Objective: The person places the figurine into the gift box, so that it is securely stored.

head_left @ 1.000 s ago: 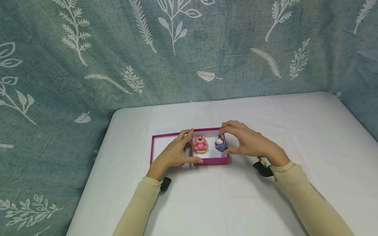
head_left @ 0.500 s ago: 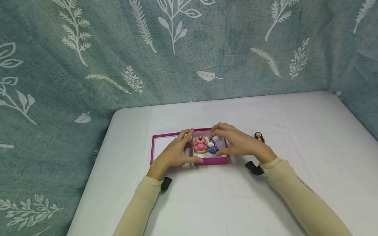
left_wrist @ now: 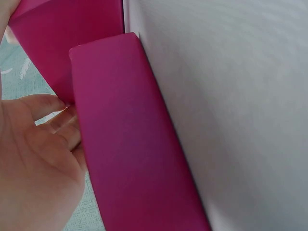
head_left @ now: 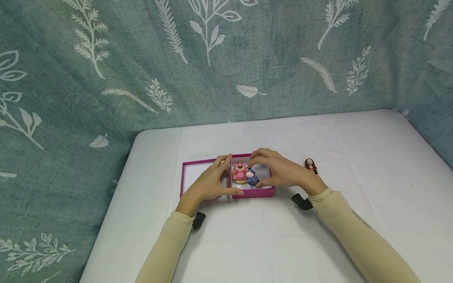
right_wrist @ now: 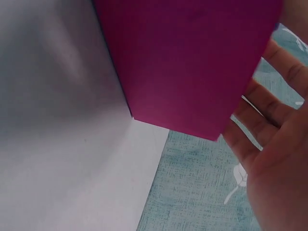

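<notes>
A magenta box (head_left: 253, 193) with a white inside stands in the middle of the table. My left hand (head_left: 209, 182) grips its left end, thumb on the front wall and fingertips at the back corner. A pink bear figurine (head_left: 240, 173) sits inside at the left. Right beside it is a blue donkey figurine (head_left: 252, 177), tilted toward the bear. My right hand (head_left: 277, 169) reaches over the box's right side and pinches the donkey between thumb and forefinger. In the right wrist view, the box wall (right_wrist: 187, 72) hides the fingertips of this hand.
A shallow magenta-rimmed lid (head_left: 199, 161) lies against the box's left side, partly under my left hand. Behind my right wrist is a small dark-haired doll figurine (head_left: 310, 165). A white cloth covers the table (head_left: 240, 243), and a green leaf-patterned curtain (head_left: 226, 78) hangs behind it.
My right hand has moved left, bringing the blue donkey figurine from the box's right side over to the pink bear. The dark-haired doll has come into sight. My left hand has stayed put.
</notes>
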`<state>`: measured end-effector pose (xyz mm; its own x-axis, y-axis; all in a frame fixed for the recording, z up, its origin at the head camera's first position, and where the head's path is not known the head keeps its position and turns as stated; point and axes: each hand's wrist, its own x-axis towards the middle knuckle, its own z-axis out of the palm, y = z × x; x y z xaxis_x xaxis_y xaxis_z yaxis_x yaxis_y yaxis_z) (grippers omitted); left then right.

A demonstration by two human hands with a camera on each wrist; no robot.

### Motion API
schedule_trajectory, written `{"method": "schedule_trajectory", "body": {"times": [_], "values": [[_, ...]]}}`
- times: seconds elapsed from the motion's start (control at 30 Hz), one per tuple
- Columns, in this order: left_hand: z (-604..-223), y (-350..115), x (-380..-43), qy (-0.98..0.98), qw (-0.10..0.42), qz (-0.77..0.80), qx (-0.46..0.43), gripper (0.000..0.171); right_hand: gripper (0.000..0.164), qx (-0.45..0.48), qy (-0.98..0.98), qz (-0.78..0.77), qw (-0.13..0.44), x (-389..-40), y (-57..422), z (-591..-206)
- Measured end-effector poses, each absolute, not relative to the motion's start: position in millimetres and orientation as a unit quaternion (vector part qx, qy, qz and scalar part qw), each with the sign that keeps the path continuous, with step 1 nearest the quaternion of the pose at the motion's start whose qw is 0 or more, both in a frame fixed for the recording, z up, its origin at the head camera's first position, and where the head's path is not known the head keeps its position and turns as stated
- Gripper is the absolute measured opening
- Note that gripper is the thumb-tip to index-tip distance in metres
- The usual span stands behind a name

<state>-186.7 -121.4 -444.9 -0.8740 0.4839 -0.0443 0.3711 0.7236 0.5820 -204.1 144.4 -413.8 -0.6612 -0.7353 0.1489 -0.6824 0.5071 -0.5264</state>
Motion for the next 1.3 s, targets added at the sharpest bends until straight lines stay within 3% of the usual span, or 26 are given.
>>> {"method": "schedule_trajectory", "body": {"times": [1.3], "values": [[-443.5,-122.7,-185.7,0.921,0.103,0.292,0.235,0.117,0.047,-0.440,0.863,-0.241,0.057,-214.4,117.7,-423.9]]}}
